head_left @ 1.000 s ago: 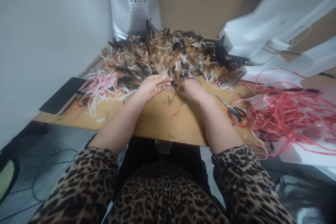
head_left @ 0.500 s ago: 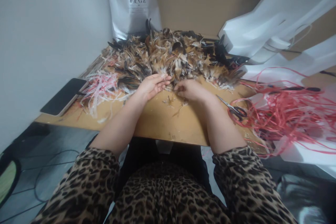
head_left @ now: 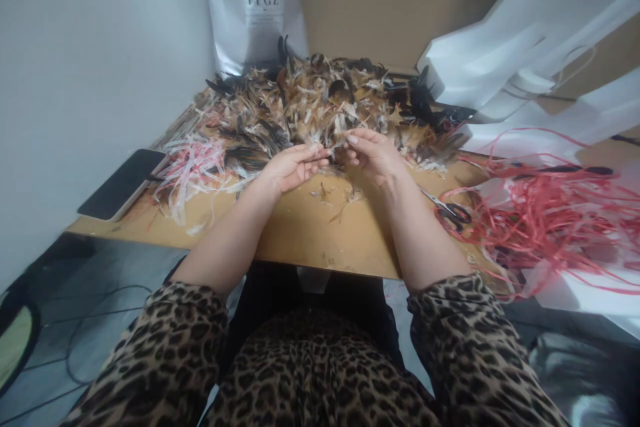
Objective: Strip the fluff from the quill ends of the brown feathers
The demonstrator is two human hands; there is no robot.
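Note:
A heap of brown, black and cream feathers (head_left: 310, 93) lies in front of both hands. My left hand (head_left: 297, 165) is at the heap's front edge, palm turned inward, thumb and fingers pinched on a thin feather. My right hand (head_left: 374, 155) is raised just beside it, thumb and forefinger closed on the pale, wispy end of what looks like the same feather. The two sets of fingertips are nearly touching. A few loose feather scraps (head_left: 325, 195) lie on the tabletop (head_left: 305, 233) below the hands.
Black-handled scissors (head_left: 454, 213) lie right of my right forearm, beside a tangle of red plastic strips (head_left: 560, 220). A phone (head_left: 123, 183) and pink-white strips (head_left: 193, 163) are at the left. A printed white bag (head_left: 260, 27) stands behind; white sheeting (head_left: 500, 47) is at the right.
My right hand first dips at the heap's front edge, back of the hand up. It has since lifted and turned, its fingertips now showing by the left ones. My left hand stays nearly still.

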